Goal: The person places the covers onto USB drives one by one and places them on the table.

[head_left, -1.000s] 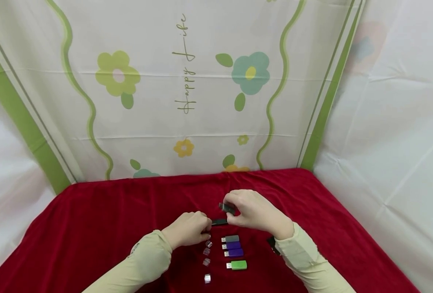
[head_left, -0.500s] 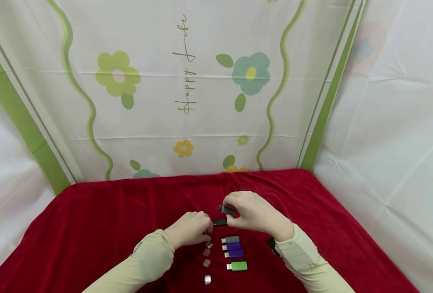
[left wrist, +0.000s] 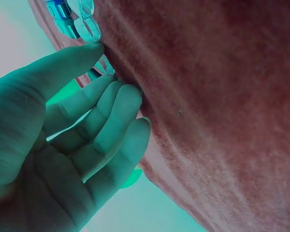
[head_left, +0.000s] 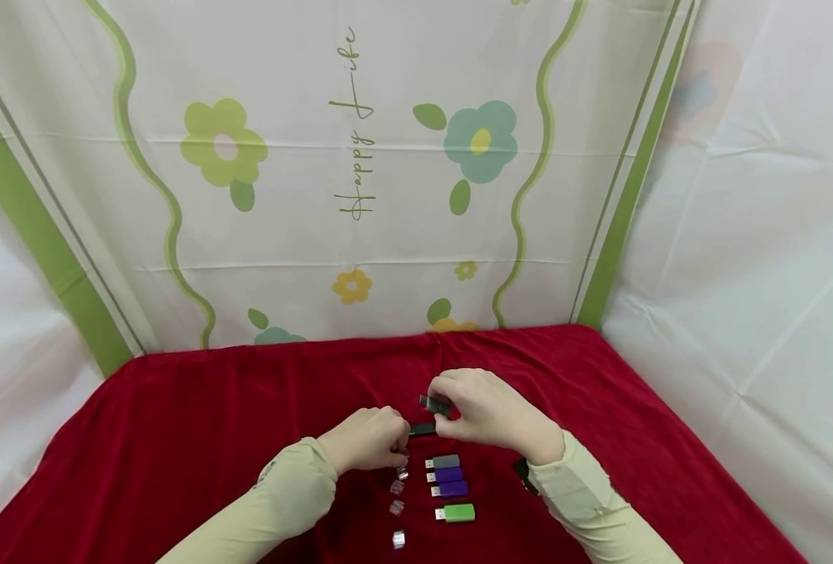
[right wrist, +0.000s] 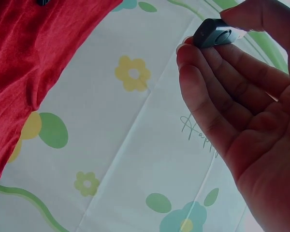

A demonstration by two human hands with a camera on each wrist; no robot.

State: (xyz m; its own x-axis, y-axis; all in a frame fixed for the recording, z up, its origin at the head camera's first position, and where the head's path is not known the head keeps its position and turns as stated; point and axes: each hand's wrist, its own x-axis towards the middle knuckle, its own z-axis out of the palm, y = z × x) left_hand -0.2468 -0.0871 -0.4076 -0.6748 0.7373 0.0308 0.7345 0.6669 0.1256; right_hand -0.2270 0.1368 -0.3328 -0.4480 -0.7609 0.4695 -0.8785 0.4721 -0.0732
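My right hand (head_left: 490,411) pinches a dark USB flash drive (head_left: 434,405) between thumb and fingertips, held above the cloth with its connector end pointing left. The right wrist view shows the drive's dark body (right wrist: 213,33) at the fingertips. My left hand (head_left: 368,440) is low over the cloth, its thumb and index finger closed about a small clear cap (left wrist: 105,65). Between the two hands lies another black flash drive (head_left: 423,429), its left end by the left fingertips. Just below the left thumb sits a clear cap (head_left: 402,473).
Nearer the body, a column of flash drives holds a grey one (head_left: 446,462), two purple ones (head_left: 451,489) and a green one (head_left: 458,513). Several clear caps (head_left: 396,507) line up to their left. The red cloth (head_left: 233,439) ends at a printed white curtain (head_left: 282,196).
Both hands stay almost in place and keep their grips. The held flash drive and the things on the cloth show only a very slight shift in view.
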